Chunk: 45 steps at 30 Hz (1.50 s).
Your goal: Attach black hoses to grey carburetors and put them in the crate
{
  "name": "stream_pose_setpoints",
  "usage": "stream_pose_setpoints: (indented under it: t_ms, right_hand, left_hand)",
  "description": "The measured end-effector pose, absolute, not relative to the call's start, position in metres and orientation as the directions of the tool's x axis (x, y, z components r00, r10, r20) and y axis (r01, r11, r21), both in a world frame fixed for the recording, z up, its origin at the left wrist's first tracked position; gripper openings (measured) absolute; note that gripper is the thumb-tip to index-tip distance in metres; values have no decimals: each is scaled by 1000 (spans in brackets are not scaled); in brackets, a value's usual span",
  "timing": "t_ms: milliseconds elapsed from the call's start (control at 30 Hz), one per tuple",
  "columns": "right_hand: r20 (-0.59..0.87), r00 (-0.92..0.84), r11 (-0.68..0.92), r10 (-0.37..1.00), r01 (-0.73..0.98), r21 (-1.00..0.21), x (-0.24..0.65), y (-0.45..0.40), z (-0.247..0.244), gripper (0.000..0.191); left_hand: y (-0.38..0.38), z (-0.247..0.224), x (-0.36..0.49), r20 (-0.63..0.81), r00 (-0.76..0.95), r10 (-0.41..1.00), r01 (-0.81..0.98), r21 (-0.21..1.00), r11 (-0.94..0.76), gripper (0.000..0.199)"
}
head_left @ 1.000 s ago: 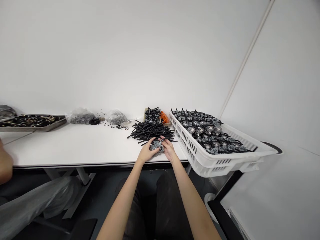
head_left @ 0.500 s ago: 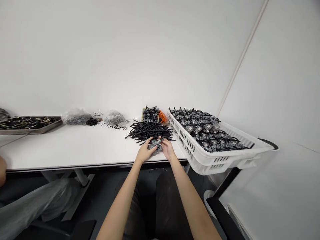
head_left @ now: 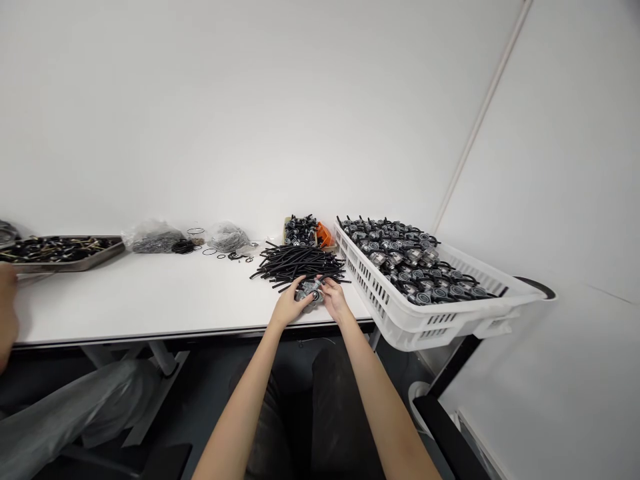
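A small grey metal carburetor (head_left: 311,293) is held just above the table's front edge. My left hand (head_left: 289,305) is closed round its left side, thumb across the front. At its upper right, the fingers of my right hand (head_left: 334,297) pinch a short black rubber hose (head_left: 326,279) against the carburetor. Whether the hose end is seated on the fitting cannot be made out. Right behind both hands lies a loose pile of black hoses (head_left: 295,262) on the white table (head_left: 200,300).
At right stands a white plastic crate (head_left: 367,283) with rows of carburetors bearing black hoses. Behind the pile is a bin of small black parts (head_left: 301,230) beside an orange piece (head_left: 324,233). Plastic bags (head_left: 153,237), rings and a metal tray (head_left: 103,255) sit leftward. A co-worker's arm (head_left: 7,313) shows at far left.
The co-worker's arm at far left has moved up and further into view. My hands and the carburetor have barely shifted.
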State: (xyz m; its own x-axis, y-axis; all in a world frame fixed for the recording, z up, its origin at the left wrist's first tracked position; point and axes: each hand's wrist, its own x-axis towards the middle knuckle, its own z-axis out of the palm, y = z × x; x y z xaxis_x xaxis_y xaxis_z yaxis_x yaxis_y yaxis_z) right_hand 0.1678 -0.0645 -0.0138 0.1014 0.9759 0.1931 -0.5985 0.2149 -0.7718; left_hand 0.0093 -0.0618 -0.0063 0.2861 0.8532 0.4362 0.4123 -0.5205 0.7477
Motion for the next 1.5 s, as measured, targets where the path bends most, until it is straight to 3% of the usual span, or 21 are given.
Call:
stream_pose_setpoints:
  t_ms: [833,1233,1500]
  right_hand:
    - [187,122,223,975,-581,-783,166,-63,-14,32]
    - [176,109,206,978,-597,-775,165,-65,-12,30]
    - [147,108,182,983,-660,-729,168,-61,-12,19]
  left_hand:
    - [-62,-7,10,445,291,847,405,745,-530,64]
    - [-61,-8,10,440,304,845,414,738,-533,62]
    - [-61,-8,10,424,298,855,434,738,-517,62]
